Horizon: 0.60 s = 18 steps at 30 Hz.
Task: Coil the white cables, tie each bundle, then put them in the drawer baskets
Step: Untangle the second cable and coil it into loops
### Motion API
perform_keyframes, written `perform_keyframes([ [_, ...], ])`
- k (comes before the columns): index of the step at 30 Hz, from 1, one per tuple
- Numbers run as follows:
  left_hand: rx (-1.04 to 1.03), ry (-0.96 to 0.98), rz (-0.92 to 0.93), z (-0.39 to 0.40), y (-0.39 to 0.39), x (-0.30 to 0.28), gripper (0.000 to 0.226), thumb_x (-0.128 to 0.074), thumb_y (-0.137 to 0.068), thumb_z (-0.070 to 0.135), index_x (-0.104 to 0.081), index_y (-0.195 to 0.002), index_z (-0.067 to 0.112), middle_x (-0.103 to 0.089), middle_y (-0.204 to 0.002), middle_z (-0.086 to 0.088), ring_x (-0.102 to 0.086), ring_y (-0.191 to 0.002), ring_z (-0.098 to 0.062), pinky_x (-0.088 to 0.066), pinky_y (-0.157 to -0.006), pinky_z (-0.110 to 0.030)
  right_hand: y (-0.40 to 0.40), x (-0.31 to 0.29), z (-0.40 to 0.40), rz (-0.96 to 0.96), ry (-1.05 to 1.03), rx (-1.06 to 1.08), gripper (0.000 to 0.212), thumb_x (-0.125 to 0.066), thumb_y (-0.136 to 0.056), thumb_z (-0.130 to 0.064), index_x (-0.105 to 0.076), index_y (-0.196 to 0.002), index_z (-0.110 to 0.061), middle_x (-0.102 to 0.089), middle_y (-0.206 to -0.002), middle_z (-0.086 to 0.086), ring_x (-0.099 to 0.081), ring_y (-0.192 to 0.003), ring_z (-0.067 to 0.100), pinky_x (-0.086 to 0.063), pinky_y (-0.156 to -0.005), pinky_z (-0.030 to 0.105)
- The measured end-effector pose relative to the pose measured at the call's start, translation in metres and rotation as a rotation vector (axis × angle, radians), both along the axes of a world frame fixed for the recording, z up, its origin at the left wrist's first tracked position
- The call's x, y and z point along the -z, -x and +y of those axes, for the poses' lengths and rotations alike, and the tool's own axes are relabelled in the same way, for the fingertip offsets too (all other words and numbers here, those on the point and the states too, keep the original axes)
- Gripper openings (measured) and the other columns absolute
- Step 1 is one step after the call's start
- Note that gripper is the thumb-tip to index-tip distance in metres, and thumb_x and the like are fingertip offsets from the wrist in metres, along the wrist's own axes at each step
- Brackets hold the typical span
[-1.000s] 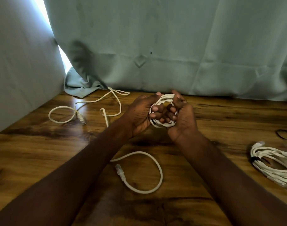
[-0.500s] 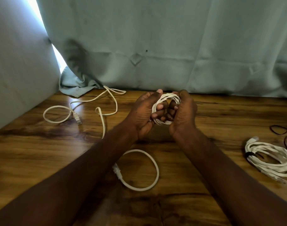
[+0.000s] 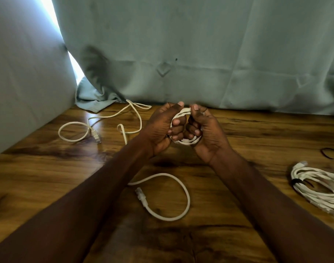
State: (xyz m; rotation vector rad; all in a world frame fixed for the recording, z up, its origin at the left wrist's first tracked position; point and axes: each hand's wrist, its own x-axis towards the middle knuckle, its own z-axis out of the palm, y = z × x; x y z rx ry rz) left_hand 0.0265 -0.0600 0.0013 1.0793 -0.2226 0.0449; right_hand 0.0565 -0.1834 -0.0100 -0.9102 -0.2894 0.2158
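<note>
Head view looks down on a small coil of white round cable (image 3: 185,142) held above the middle of a brown wood-grain table (image 3: 257,130), squeezed between both hands. Left hand (image 3: 162,128) has its fingers curled round the coil's left side, thumb up at the top; right hand (image 3: 208,130) grips the right side the same way, so the fingers hide most of the loops. From under the left forearm a loose white cable tail (image 3: 173,205) curls in an open loop on the table, ending in a clear plug (image 3: 140,194). Farther left, more slack white cable (image 3: 105,118) wanders toward a pale green curtain (image 3: 200,54) hanging behind the table. At the right edge lies a coiled white cable bundle (image 3: 318,188) cinched with a black tie (image 3: 296,182), with thin dark loops (image 3: 331,153) near it.
</note>
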Motion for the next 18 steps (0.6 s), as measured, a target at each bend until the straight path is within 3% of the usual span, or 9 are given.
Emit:
perform_keyframes([
  [4,0.028,-0.052,-0.003,0.001,0.000,0.000,0.022,-0.044,-0.110,0.025,-0.045,-0.088,0.018,-0.037,-0.053,0.003,-0.024,-0.031,-0.004,-0.027,-0.037,-0.016,-0.003,0.002,0.001,0.030,-0.026,0.040,0.010,-0.056,-0.105,-0.013,-0.056,-0.095,-0.015,-0.043,-0.050,0.000,-0.030,-0.033,0.004,-0.026,-0.036,0.017],
  [7,0.162,-0.069,-0.060,-0.001,-0.001,0.001,0.019,-0.040,-0.110,0.029,-0.046,-0.107,0.011,-0.043,-0.061,0.001,-0.038,-0.036,-0.008,-0.040,-0.044,-0.023,-0.010,0.006,-0.002,0.029,0.002,0.087,0.004,-0.060,-0.102,-0.019,-0.057,-0.100,-0.017,-0.055,-0.062,0.016,-0.038,-0.030,0.013,-0.030,-0.037,0.018],
  [9,0.250,-0.065,-0.087,-0.002,-0.002,0.002,0.020,-0.036,-0.111,0.024,-0.047,-0.104,0.008,-0.045,-0.064,0.001,-0.041,-0.040,-0.009,-0.043,-0.050,-0.026,-0.015,0.010,-0.005,0.041,0.017,0.123,0.006,-0.061,-0.101,-0.021,-0.058,-0.103,-0.016,-0.061,-0.065,0.019,-0.045,-0.036,0.021,-0.032,-0.037,0.019],
  [11,0.297,-0.068,-0.084,-0.003,-0.004,0.003,0.021,-0.037,-0.110,0.018,-0.051,-0.096,0.011,-0.042,-0.063,0.002,-0.036,-0.039,-0.008,-0.041,-0.051,-0.028,-0.015,0.009,-0.007,0.051,0.021,0.165,0.006,-0.063,-0.099,-0.022,-0.061,-0.100,-0.016,-0.058,-0.065,0.014,-0.041,-0.042,0.019,-0.028,-0.043,0.021],
  [13,0.339,-0.064,-0.089,-0.004,-0.006,0.004,0.023,-0.038,-0.111,0.021,-0.052,-0.096,0.012,-0.041,-0.063,0.003,-0.031,-0.039,-0.006,-0.038,-0.051,-0.029,-0.014,0.009,-0.007,0.082,0.006,0.206,0.010,-0.060,-0.101,-0.019,-0.060,-0.092,-0.016,-0.050,-0.053,0.002,-0.032,-0.036,0.012,-0.021,-0.045,0.021],
  [15,0.358,-0.049,-0.079,-0.007,-0.007,0.005,0.026,-0.037,-0.110,0.029,-0.052,-0.096,0.012,-0.040,-0.063,0.003,-0.027,-0.040,-0.006,-0.036,-0.051,-0.029,-0.011,0.006,-0.008,0.120,-0.033,0.222,0.019,-0.055,-0.103,-0.016,-0.056,-0.084,-0.017,-0.040,-0.045,-0.004,-0.027,-0.030,0.008,-0.018,-0.042,0.018],
  [18,0.293,-0.037,-0.028,-0.015,-0.008,0.006,0.035,-0.039,-0.110,0.023,-0.058,-0.080,0.017,-0.036,-0.058,0.004,-0.019,-0.037,-0.006,-0.029,-0.047,-0.026,-0.008,0.006,-0.011,0.144,-0.108,0.216,0.024,-0.055,-0.103,-0.015,-0.053,-0.080,-0.017,-0.033,-0.045,-0.005,-0.024,-0.029,0.006,-0.016,-0.036,0.013],
])
